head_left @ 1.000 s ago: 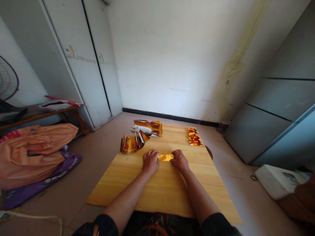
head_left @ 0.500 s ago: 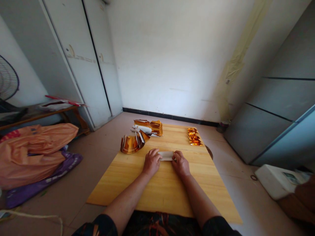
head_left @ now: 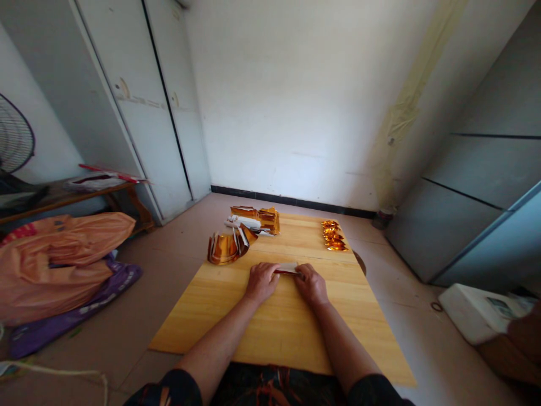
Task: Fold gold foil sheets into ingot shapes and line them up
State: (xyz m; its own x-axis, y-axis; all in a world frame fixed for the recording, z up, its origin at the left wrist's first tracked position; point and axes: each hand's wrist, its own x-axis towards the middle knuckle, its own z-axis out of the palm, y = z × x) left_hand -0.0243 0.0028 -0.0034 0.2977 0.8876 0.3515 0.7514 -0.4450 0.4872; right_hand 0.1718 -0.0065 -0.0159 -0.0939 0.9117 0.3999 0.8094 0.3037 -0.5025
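Observation:
My left hand (head_left: pixel 261 281) and my right hand (head_left: pixel 311 284) lie close together on the wooden board (head_left: pixel 279 321). Between their fingertips they pinch a small folded paper (head_left: pixel 288 267), its white side up with a thin dark red edge at the front. A curled stack of gold foil sheets (head_left: pixel 226 247) sits just to the far left of my left hand. Several folded gold pieces (head_left: pixel 333 235) lie in a row at the board's far right.
Another pile of gold and white paper (head_left: pixel 255 219) rests at the board's far edge. Orange and purple bags (head_left: pixel 63 265) lie on the floor to the left, by a low shelf (head_left: pixel 76 192). White cabinet doors (head_left: pixel 156 113) stand behind; a white box (head_left: pixel 477 310) is at right.
The paper showed its gold face one second ago; it has since been turned or folded so the white side shows, and it now looks narrower. Both hands stayed in nearly the same spot.

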